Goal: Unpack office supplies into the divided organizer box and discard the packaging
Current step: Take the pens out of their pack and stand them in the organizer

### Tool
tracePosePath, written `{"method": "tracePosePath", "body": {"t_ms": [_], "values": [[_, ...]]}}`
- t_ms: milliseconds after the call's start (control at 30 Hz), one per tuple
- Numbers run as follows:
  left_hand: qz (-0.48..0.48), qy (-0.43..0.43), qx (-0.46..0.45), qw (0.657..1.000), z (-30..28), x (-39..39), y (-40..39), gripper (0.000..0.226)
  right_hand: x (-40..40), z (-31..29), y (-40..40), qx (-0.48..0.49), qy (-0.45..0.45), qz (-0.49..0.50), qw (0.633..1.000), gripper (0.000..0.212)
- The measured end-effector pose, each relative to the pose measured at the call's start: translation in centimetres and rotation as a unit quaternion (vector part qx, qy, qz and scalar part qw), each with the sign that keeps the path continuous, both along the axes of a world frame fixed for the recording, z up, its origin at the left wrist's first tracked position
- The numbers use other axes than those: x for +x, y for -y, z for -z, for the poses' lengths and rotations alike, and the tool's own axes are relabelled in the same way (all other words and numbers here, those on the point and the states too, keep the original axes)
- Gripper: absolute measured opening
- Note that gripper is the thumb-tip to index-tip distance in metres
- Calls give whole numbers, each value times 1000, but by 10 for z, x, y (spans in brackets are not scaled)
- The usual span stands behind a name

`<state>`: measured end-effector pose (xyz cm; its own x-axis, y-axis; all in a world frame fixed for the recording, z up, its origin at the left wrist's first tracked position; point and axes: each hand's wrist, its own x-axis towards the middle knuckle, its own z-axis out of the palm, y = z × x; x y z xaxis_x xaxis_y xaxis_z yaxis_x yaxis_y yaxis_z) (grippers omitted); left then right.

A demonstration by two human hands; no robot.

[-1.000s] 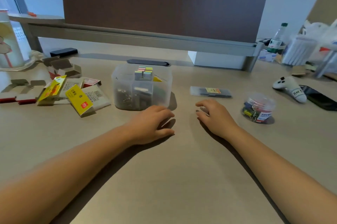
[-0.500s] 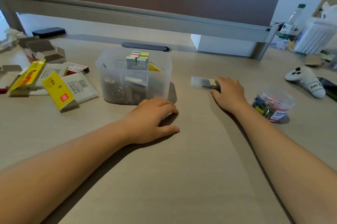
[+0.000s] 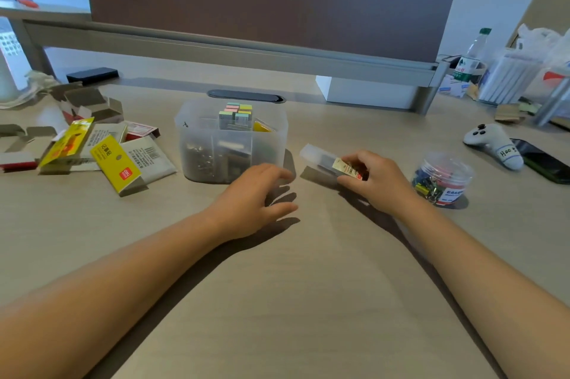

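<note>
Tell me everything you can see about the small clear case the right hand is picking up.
The clear case is a slim, flat, translucent plastic box with dark contents that cannot be made out. A yellowish label with red print wraps its near end. The right hand pinches that end between fingers and thumb. The case tilts, far end pointing left toward the organizer, just above the desk.

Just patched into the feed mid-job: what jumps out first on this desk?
Dead centre stands the translucent organizer box, already holding pastel sticky-note pads and metal clips. Just right of it, the right hand has a grip on a clear flat pack, tilted off the desk, while the left hand hovers open before the box. Torn yellow and white packaging litters the left side; a tub of coloured binder clips waits at right.
</note>
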<state>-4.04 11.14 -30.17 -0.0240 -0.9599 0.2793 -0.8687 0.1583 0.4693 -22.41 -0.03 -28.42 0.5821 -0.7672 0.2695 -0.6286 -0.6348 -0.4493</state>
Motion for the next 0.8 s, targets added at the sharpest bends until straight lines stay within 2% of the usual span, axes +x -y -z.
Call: {"method": "tracePosePath", "body": {"t_ms": [100,200,433,533,667,800], "values": [[-30,-96,-17,995,-5,-3,-7,58,-4,-2,-29,34,69,-42,996,32],[-30,-185,4,982,-7,-2,-14,63,3,3,-49,44,78,-102,991,28],[-46,-235,15,971,-13,26,-37,47,40,7,-71,42,99,-175,979,25],[-70,-250,6,966,-11,37,-43,41,55,9,-73,6,84,-190,978,27],[-109,-360,-24,926,-5,43,-39,40,66,9,-74,-69,83,-196,975,28],[-92,-484,14,870,-4,42,-37,37,68,18,-75,-133,107,-208,963,35]]}}
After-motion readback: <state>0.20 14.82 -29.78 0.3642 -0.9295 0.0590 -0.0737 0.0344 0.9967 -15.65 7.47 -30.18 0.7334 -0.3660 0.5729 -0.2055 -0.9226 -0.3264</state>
